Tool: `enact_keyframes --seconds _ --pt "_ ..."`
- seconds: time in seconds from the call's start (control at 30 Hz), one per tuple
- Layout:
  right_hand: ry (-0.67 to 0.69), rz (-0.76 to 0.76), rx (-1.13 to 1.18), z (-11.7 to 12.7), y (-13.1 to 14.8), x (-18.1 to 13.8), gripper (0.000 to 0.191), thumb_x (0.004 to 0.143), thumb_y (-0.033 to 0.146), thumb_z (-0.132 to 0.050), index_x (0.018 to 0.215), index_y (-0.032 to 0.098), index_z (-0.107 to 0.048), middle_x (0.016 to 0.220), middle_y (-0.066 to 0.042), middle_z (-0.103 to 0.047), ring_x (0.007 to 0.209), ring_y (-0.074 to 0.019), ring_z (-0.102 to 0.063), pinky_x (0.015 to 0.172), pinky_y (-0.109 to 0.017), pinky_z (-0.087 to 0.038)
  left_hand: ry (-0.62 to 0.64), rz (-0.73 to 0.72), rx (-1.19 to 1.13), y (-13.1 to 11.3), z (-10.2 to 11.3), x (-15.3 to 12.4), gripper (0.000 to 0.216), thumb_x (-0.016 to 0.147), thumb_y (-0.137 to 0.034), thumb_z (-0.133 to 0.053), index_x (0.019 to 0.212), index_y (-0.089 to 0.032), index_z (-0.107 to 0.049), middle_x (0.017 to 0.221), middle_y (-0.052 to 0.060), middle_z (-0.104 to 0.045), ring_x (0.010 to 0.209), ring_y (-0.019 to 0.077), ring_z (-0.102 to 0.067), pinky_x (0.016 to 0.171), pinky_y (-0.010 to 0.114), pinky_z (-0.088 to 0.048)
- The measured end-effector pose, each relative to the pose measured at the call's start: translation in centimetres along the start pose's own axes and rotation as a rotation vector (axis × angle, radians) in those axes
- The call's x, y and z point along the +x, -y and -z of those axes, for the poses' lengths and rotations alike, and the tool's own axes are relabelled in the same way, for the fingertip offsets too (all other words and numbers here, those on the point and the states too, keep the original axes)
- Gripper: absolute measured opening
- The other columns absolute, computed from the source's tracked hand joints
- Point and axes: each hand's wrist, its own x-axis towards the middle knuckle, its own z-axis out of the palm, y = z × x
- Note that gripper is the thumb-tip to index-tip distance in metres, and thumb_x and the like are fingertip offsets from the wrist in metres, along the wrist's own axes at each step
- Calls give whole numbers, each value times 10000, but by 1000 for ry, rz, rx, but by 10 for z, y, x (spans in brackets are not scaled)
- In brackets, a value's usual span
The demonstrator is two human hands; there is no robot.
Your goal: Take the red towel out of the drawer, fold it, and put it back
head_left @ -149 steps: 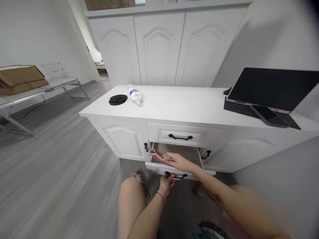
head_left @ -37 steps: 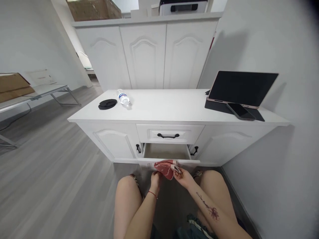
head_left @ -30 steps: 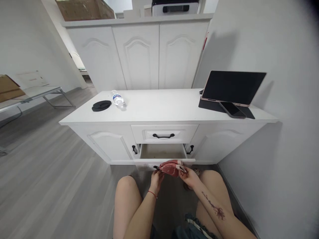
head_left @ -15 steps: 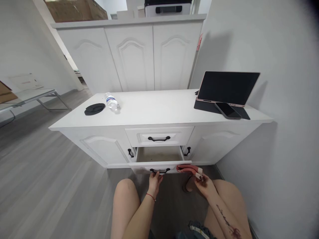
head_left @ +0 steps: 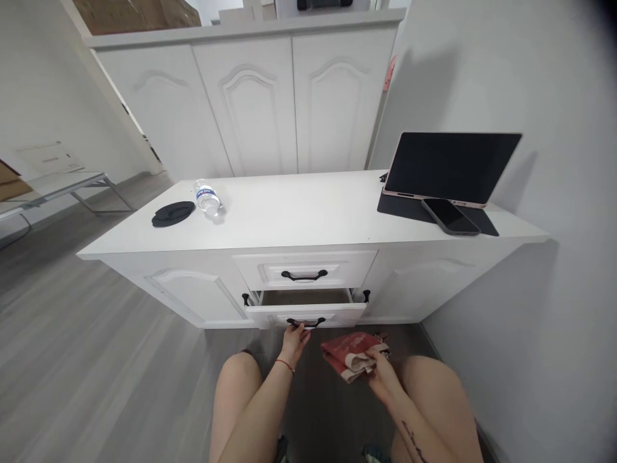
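Note:
My left hand (head_left: pixel 293 344) has its fingers curled at the black handle (head_left: pixel 306 322) of the lower drawer (head_left: pixel 260 316). That drawer is pulled partway out, and a narrow strip of its bare inside shows. In my right hand (head_left: pixel 380 373) is a folded red cloth (head_left: pixel 349 350) with pale edges, pinched at its right side. The cloth hangs in front of the cabinet, to the right of the drawer handle and above the floor. Above, the upper drawer (head_left: pixel 354 269) of the white cabinet (head_left: pixel 289 218) is closed.
A clear plastic bottle (head_left: pixel 207 198) lies on the cabinet top beside a flat black round item (head_left: pixel 173 214). At the right stand a tablet (head_left: pixel 453 167) with a dark screen and a phone (head_left: pixel 450 216). A wall (head_left: pixel 578 193) borders the right side.
The lower drawer has moved inward, with my left hand still at its handle. My right hand has drawn the red cloth away from the drawer front, and its folded face now shows.

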Motion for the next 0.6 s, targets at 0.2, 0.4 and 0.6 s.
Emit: enact_keyframes --seconds 0.2,0.4,0.6 --pt "-2 -46 -153 -22 -23 -8 116 638 79 -585 660 188 -551 530 6 -631 473 -143 -577 472 -232 -441 -13 23 23 -14 -11 17 234 845 -22 -601 703 -180 -502 647 -17 -610 555 92 -626 709 253 -543" --pt "45 6 -175 -28 -31 -4 118 599 147 -622 671 199 -545 546 29 -627 491 -149 -576 502 -247 -446 -17 17 27 -22 -23 30 243 833 -36 -628 711 -194 -489 647 -28 -599 553 93 -622 693 250 -546" --pt "101 45 -218 -36 -31 -11 149 535 219 -636 662 194 -562 558 14 -629 547 -169 -601 506 -250 -428 -23 -6 23 -26 -31 41 245 809 -29 -647 744 -201 -484 648 -27 -603 560 100 -627 690 259 -558"
